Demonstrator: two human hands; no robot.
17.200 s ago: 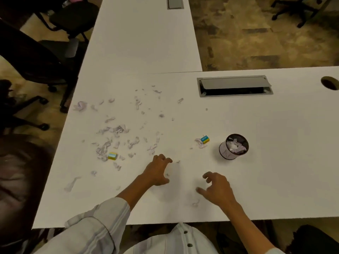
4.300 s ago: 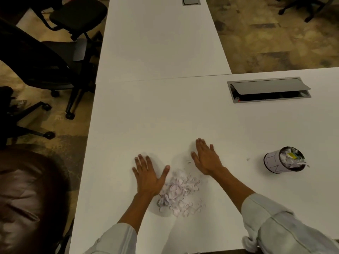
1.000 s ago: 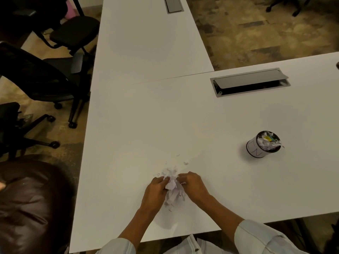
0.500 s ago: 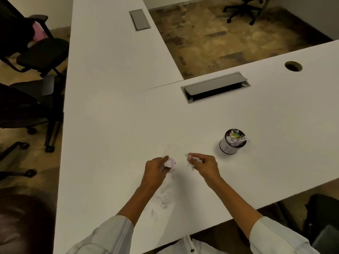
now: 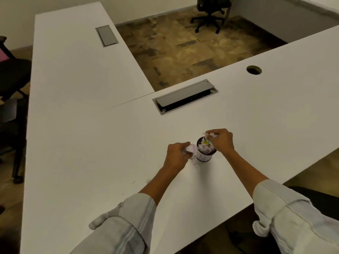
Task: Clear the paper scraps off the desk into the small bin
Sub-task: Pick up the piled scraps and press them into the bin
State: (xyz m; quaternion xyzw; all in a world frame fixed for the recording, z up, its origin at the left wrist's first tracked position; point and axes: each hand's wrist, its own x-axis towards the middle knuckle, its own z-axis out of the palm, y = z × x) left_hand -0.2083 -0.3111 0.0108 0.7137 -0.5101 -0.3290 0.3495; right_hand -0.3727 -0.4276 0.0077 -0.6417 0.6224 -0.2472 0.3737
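Observation:
The small round bin (image 5: 204, 158) stands on the white desk (image 5: 91, 143), stuffed with paper scraps and a yellow bit on top. My left hand (image 5: 177, 156) is closed around a wad of pale paper scraps (image 5: 190, 149), right against the bin's left side. My right hand (image 5: 221, 141) grips another clump of scraps (image 5: 211, 135) just above the bin's far rim. A few tiny specks (image 5: 133, 182) lie on the desk near my left forearm.
A grey cable hatch (image 5: 185, 97) sits open behind the bin, and a round cable hole (image 5: 254, 70) is at the far right. A second hatch (image 5: 106, 36) is on the side desk. Black office chairs stand at the left (image 5: 12, 77) and far back (image 5: 211, 13).
Both hands, each holding scraps, have moved right from the desk's front middle to the bin. The right hand is now over the bin's opening.

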